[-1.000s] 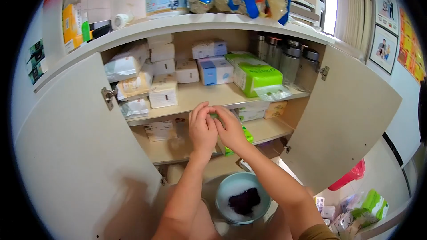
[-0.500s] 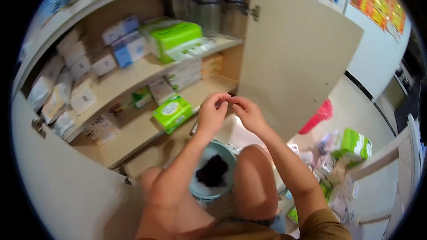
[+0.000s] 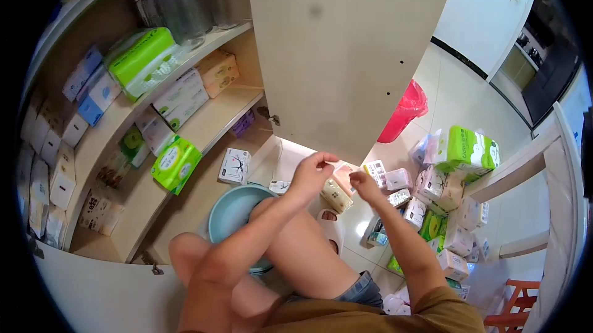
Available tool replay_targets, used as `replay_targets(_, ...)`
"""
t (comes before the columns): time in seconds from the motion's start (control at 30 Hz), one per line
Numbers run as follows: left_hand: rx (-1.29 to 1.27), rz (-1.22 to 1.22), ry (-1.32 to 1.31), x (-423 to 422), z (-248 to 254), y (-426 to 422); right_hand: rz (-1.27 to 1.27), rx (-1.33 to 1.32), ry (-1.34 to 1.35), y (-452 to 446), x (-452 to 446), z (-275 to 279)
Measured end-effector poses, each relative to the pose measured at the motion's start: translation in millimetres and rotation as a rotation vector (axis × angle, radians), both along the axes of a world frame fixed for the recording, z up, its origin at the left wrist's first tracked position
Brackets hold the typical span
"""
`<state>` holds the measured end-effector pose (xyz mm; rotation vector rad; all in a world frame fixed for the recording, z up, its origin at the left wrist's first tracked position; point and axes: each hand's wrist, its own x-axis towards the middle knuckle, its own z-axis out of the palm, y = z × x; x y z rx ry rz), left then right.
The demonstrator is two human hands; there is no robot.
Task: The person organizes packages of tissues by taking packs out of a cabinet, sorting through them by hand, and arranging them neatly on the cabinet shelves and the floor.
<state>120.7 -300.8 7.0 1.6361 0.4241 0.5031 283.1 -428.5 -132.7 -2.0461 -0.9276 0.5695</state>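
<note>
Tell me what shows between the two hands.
In the head view, a peach pack and a beige pack, apparently on the floor beyond, show between the left hand and right hand.

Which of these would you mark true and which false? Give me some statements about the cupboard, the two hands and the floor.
1. The cupboard door next to the see-through bottles is open. True.

2. The left hand and the right hand are clasped together. False: there is a gap between them.

3. A large green pack lies on the same shelf as the bottles. True.

4. The pink bin stands inside the cupboard. False: it stands on the floor, outside the cupboard.

5. Many packets lie on the floor to the person's right. True.
</note>
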Motion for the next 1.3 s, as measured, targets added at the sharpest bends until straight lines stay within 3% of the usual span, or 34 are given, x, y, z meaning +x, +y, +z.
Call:
replay_targets(0.1,-0.067,-0.083,0.264,3,-2,-6,-0.005,-0.155,0.033,0,-24,-21)
replay_targets(0.17,-0.176,-0.062,0.206,9,-12,2,-0.033,-0.222,-0.041,2,-27,-66)
replay_targets(0.37,-0.458,0.099,0.187,9,-13,29,-0.144,-0.382,-0.217,7,-58,-79)
replay_targets(0.53,-0.473,0.123,0.184,10,-14,30,-0.202,-0.393,-0.244,1,-58,-93)
replay_targets(0.73,-0.485,0.128,0.172,9,-17,34,-0.192,-0.411,-0.107,2,-37,-87)
replay_targets(0.83,-0.472,0.149,0.159,8,-17,33,-0.073,-0.290,-0.017,3,-26,-83)
replay_targets(0.87,-0.458,0.167,0.154,7,-17,32,-0.049,-0.130,0.168,4,-25,-80)
replay_targets(0.9,-0.454,0.169,0.142,5,-17,32,-0.021,0.032,0.352,6,-24,-77)
replay_targets(0.93,-0.417,0.194,0.130,4,-17,32,-0.015,0.037,0.342,10,-27,-58)
replay_targets(1.0,-0.373,0.224,0.103,1,-18,32,0.004,0.200,0.800,18,-36,-14)
replay_targets(1.23,-0.314,0.381,-0.031,-8,-5,33,0.220,0.378,0.854,48,-57,81)
replay_targets(1.3,0.000,0.573,0.128,-16,12,34,0.251,0.441,0.858,57,-60,95)
